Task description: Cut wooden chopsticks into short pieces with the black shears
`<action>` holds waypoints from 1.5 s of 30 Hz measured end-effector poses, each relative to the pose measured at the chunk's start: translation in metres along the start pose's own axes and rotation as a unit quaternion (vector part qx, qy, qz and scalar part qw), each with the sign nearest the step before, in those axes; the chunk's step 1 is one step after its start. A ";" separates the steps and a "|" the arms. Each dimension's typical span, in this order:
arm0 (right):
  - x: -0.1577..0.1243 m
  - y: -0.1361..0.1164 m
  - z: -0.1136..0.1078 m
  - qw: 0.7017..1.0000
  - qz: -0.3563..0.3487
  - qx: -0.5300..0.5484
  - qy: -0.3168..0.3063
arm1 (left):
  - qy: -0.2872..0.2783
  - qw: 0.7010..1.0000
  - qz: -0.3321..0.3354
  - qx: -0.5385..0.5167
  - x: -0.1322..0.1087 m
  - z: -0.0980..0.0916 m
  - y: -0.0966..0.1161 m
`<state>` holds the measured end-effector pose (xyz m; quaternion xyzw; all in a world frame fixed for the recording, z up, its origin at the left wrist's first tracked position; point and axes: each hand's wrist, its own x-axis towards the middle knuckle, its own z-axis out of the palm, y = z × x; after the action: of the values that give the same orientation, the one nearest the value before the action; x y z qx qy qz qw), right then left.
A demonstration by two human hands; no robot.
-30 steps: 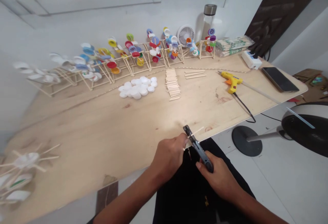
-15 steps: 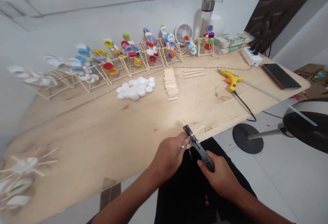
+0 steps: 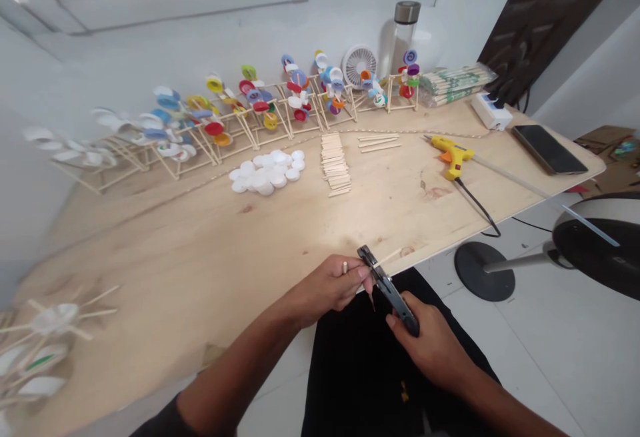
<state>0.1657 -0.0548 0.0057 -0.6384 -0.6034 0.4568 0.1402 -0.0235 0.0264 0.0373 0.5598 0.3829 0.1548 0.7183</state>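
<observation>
My left hand [image 3: 343, 283] is closed at the table's front edge, pinching a thin wooden stick [image 3: 390, 259] that slants across the head of a tool. Another pale stick end [image 3: 345, 267] pokes up between its fingers. My right hand [image 3: 433, 337] is wrapped round the lower end of that long grey-and-black hand tool [image 3: 393, 293]; its exact kind is unclear. The tool's dark head lies right by my left fingertips, at the stick. Beyond my hands are a row of short cut sticks [image 3: 335, 167] and a pile of white bottle caps [image 3: 267, 171].
Stick frames with coloured caps [image 3: 260, 107] line the wall. A yellow glue gun [image 3: 453, 155], phone [image 3: 547, 148], power adapter [image 3: 491, 112] and bagged sticks [image 3: 457, 83] are on the right. Cap-and-stick wheels [image 3: 55, 320] lie at left. A round-based stand [image 3: 485, 271] is on the floor.
My left hand has turned, its wrist shifting left and its knuckles rising. The stick end between its fingers now points up. My right hand and the tool are almost unmoved.
</observation>
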 end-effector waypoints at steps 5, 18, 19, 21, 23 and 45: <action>0.004 0.000 0.001 1.000 0.014 -0.003 0.011 | 0.165 0.940 0.095 0.283 0.001 0.016 -0.005; 0.000 -0.004 -0.002 0.999 0.011 0.030 0.002 | 0.178 0.939 0.107 0.274 -0.003 0.018 0.000; -0.001 -0.004 -0.003 1.000 0.006 0.027 0.003 | 0.152 0.961 0.093 0.210 -0.003 0.015 0.003; -0.001 -0.005 -0.004 1.000 -0.005 0.022 0.004 | 0.088 0.991 0.047 0.085 -0.004 0.010 0.006; -0.001 -0.005 -0.004 1.000 -0.013 0.018 0.008 | 0.028 1.000 -0.001 -0.012 -0.004 0.006 0.006; 0.002 0.000 0.000 1.000 -0.008 0.016 0.003 | 0.020 0.999 -0.021 -0.033 -0.003 0.007 0.000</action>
<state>0.1657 -0.0531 0.0055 -0.6324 -0.6009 0.4632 0.1563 -0.0203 0.0194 0.0386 0.5247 0.4033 0.1635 0.7317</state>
